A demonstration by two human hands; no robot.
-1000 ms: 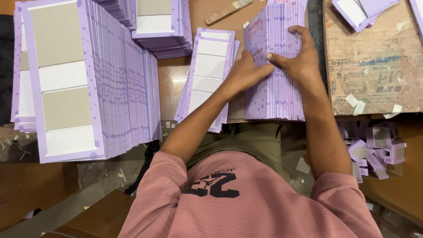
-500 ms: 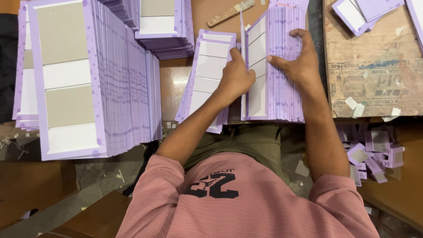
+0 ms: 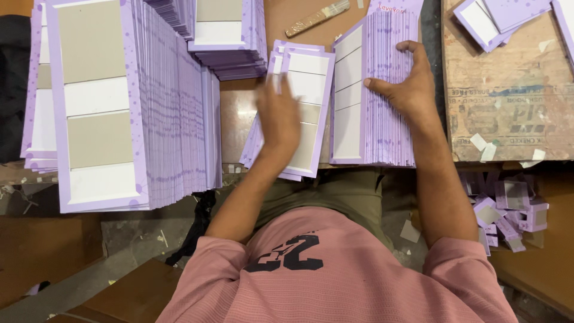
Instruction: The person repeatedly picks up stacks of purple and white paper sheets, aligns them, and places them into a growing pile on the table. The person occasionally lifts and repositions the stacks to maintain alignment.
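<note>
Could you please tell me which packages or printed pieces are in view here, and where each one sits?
Right hand steadies an upright stack of lilac covers.
Left hand, blurred, is over a flat pile of covers, grey and white panels.
Large fanned stack, far left.
Brown printed cardboard sheet, right.
Small lilac offcuts, lower right.

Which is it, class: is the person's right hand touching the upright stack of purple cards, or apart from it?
Touching. The head view shows the right hand with its thumb pressed on the upright stack of purple cards and fingers curled over its far edge.

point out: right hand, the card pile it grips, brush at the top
right hand (image 3: pixel 406 90), head view, back of the hand
upright card pile (image 3: pixel 382 90), head view, lilac card edges
brush (image 3: pixel 317 18), head view, middle of handle
</note>
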